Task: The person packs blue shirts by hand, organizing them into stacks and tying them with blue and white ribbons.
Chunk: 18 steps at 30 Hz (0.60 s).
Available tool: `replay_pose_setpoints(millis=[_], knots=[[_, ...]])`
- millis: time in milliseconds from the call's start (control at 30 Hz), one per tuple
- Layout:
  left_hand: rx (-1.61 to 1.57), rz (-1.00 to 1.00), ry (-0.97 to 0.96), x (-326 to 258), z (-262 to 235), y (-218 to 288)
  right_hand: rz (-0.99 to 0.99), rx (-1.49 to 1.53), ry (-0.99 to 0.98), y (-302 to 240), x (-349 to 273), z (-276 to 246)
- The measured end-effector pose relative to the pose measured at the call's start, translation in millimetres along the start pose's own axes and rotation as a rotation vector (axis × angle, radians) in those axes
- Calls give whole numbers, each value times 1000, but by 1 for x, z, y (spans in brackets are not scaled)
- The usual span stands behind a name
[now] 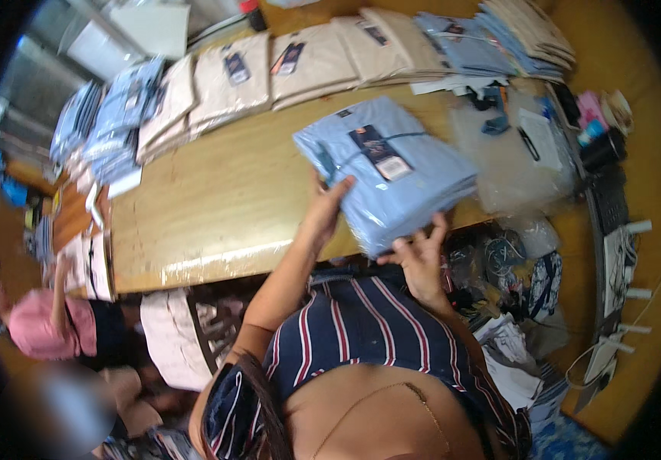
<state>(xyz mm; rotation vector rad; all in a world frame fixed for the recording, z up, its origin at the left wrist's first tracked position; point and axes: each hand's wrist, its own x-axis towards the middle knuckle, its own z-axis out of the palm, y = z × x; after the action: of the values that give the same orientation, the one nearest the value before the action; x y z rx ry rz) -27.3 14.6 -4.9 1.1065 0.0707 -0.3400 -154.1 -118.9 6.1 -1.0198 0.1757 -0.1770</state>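
Note:
A stack of folded light-blue garments [430, 157] in clear plastic, with a dark tag on top and a dark band across it, is tilted above the near side of the table. My left hand [326, 211] grips its left edge, thumb on top and the other fingers hidden beneath. At the near right edge is my right hand [422, 257], its fingers spread and stretched toward the plastic. Whether those fingertips bear any weight I cannot tell.
Bagged beige garments [231, 80] and blue garment stacks [119, 107] line the table's far edge. Clear plastic bags [506, 169], a pen [528, 143] and a dark cup [603, 150] lie to the right. A person in pink [54, 322] works at the left; cables [614, 349] run at far right.

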Motion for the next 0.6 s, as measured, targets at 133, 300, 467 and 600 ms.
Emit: replay_pose_setpoints(millis=[133, 300, 467, 600], knots=[[275, 17, 76, 0, -123, 26, 217, -584, -306, 6, 6, 2], [798, 100, 343, -19, -187, 66, -303, -865, -260, 4, 63, 73], [846, 382, 475, -6, -198, 71, -398, -938, -511, 61, 110, 173], [729, 431, 398, 7, -225, 74, -720, -1401, -448, 120, 120, 196]])
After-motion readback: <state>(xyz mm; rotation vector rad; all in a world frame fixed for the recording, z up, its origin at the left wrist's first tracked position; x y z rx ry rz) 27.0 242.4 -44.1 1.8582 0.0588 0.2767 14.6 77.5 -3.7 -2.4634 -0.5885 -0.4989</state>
